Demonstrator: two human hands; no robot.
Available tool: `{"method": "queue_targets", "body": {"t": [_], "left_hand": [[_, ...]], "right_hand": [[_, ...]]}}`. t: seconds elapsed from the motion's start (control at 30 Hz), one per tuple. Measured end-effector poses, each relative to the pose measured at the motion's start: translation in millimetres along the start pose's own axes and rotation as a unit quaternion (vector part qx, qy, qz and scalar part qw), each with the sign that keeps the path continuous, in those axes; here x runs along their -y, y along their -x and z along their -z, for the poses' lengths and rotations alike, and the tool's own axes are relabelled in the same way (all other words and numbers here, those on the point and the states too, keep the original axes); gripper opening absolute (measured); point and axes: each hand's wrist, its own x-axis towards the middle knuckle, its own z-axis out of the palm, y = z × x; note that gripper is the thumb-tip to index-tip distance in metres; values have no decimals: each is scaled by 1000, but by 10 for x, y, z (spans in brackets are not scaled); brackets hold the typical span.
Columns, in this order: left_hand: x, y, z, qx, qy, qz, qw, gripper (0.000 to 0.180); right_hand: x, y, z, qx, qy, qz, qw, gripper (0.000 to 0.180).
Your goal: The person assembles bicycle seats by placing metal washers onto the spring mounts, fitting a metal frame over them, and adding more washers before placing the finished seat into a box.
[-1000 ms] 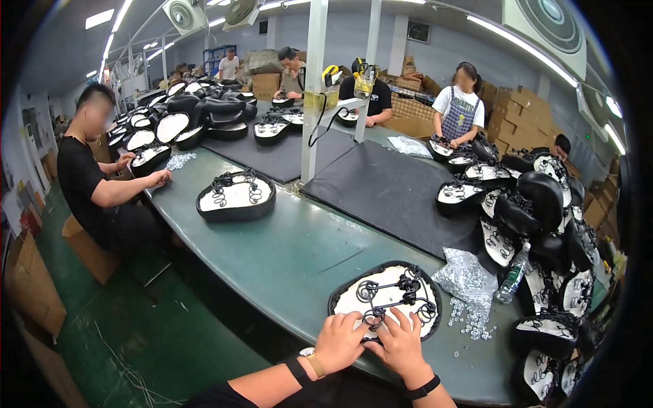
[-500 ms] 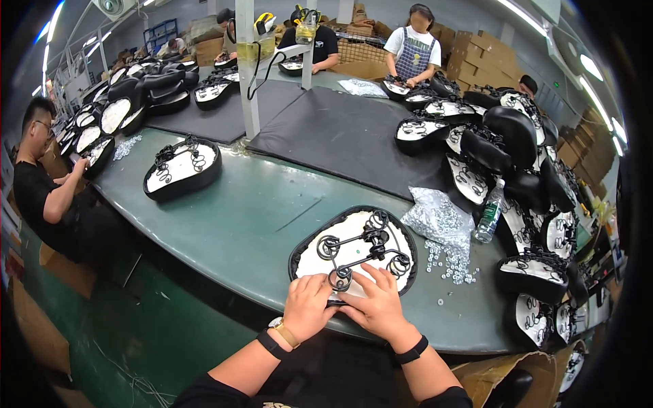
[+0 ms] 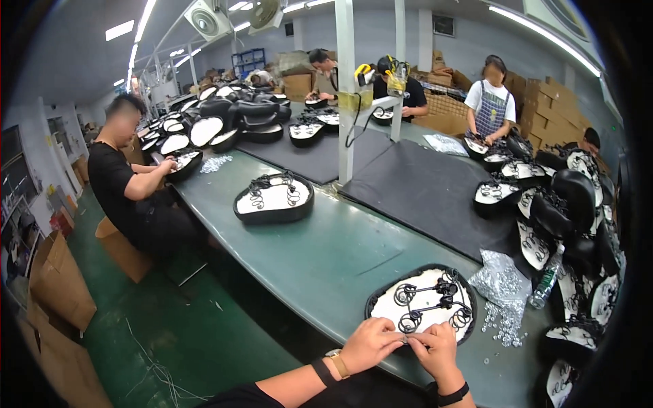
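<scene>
A bicycle saddle lies upside down near the table's front edge, its white underside up and a black rim around it. Black coil springs and a wire frame are fixed on that underside. At the saddle's near edge, my left hand is closed, thumb and fingers pinched together. Its fingertips meet those of my right hand, which is pinched too. Whatever sits between the fingertips is too small to make out. Loose metal nuts lie right of the saddle, beside a clear plastic bag full of them.
Another upturned saddle rests farther left on the green table. Piled saddles crowd the right side, with a water bottle in front. A white post rises mid-table. Several co-workers handle saddles around it; cardboard boxes stand at left.
The view has swung left, so the table and saddle appear farther right. Both hands have drawn back from the spring to the saddle's near edge, and their fingertips now pinch together.
</scene>
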Motion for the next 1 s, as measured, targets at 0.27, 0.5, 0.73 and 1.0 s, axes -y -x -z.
{"method": "queue_targets", "body": {"t": [0.27, 0.5, 0.73, 1.0], "left_hand": [[-43, -94, 67, 84, -77, -24, 993, 21], [143, -465, 140, 287, -120, 23, 950, 16], [134, -484, 173, 333, -228, -85, 911, 11], [-19, -159, 227, 83, 142, 80, 983, 6]], "right_hand": [[-110, -101, -27, 63, -41, 8, 997, 10], [-101, -48, -21, 54, -71, 5, 996, 8], [-37, 9, -116, -4, -42, 0, 999, 11], [176, -15, 33, -97, -111, 68, 987, 22]]}}
